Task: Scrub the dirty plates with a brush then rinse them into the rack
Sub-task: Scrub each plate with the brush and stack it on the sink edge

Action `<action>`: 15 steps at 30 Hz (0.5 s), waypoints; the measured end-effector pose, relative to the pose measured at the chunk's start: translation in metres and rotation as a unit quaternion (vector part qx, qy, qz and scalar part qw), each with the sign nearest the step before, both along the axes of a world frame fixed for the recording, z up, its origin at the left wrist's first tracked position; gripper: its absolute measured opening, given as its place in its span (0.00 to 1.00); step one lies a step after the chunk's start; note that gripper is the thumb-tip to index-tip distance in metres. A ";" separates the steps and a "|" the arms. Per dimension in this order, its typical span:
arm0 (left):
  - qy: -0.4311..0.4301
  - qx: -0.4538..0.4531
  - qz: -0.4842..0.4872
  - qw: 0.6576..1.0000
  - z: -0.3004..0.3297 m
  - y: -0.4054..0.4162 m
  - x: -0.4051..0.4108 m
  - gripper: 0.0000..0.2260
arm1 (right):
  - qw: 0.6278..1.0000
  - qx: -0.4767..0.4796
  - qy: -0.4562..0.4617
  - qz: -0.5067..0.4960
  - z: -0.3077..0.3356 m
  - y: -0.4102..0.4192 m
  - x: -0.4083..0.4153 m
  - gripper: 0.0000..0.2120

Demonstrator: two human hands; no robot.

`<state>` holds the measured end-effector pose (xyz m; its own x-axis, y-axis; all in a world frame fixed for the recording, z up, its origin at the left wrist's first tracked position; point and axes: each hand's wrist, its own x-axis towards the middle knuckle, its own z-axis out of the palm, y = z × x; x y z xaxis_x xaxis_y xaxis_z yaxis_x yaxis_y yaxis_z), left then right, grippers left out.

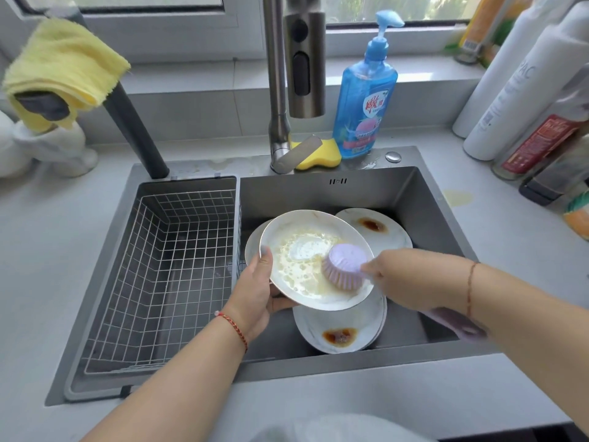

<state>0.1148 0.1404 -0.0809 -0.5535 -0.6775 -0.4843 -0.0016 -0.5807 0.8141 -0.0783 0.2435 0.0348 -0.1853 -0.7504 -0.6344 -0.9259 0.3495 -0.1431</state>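
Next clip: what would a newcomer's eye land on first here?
First, the sudsy plate held tilted over the sink by the left hand, with the right hand pressing a lilac brush on it. Then the sauce-stained plates beneath, and the bright blue soap bottle by the faucet.

A home kitchen: a sink [414, 193] below a window, tap [277, 90] and soap bottle [363, 90] behind it, rack [178, 266] inside
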 end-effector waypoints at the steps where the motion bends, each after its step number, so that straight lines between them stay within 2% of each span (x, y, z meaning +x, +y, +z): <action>1: 0.001 0.001 0.000 1.000 0.000 -0.001 0.000 0.27 | 1.000 0.011 -0.023 -0.004 0.004 0.005 0.005 0.15; 5: 0.000 0.006 -0.008 1.000 0.001 0.002 -0.003 0.30 | 0.995 0.000 -0.104 -0.005 0.020 0.006 0.030 0.15; 8: -0.004 0.006 -0.033 0.999 0.000 0.010 -0.006 0.34 | 0.982 -0.063 -0.163 -0.069 0.012 -0.011 0.039 0.17; 10: -0.002 0.014 -0.038 0.999 0.001 0.014 -0.007 0.34 | 0.981 -0.107 -0.126 -0.097 -0.003 -0.022 0.034 0.17; 13: 0.000 0.015 -0.027 1.000 0.002 0.015 -0.007 0.31 | 0.979 -0.160 -0.022 -0.128 -0.018 -0.024 0.019 0.14; 15: -0.002 0.007 -0.030 1.000 0.003 0.015 -0.007 0.28 | 0.977 -0.168 -0.001 -0.129 -0.022 -0.023 0.017 0.13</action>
